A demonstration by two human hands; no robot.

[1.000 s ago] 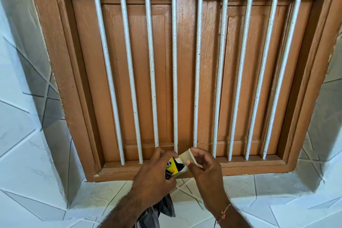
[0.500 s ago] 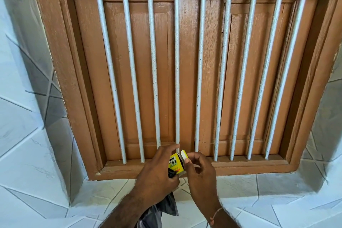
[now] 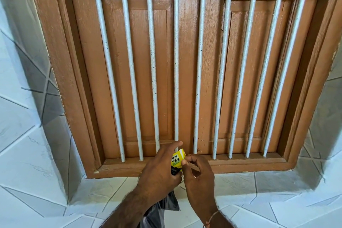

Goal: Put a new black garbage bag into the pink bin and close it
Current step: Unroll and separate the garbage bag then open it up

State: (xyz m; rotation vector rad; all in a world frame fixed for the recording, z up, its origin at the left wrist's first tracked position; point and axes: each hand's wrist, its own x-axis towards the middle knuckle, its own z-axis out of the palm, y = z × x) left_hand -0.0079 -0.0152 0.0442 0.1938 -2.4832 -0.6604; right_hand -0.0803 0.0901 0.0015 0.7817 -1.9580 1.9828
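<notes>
My left hand (image 3: 160, 170) grips a small yellow box of garbage bags (image 3: 178, 157) in front of the window sill. A black garbage bag (image 3: 162, 207) hangs down from under that hand. My right hand (image 3: 199, 176) touches the box's right edge with its fingertips, pressing on the flap end. The pink bin is not in view.
A brown wooden window frame (image 3: 61, 79) with shut shutters and several white vertical bars (image 3: 175, 68) fills the view. Its sill (image 3: 249, 164) runs just behind my hands. White tiled wall (image 3: 27, 153) surrounds the frame on both sides and below.
The box's pale flap, held open by my right hand a second ago, has been folded down onto the box. Both hands have stayed low in front of the sill.
</notes>
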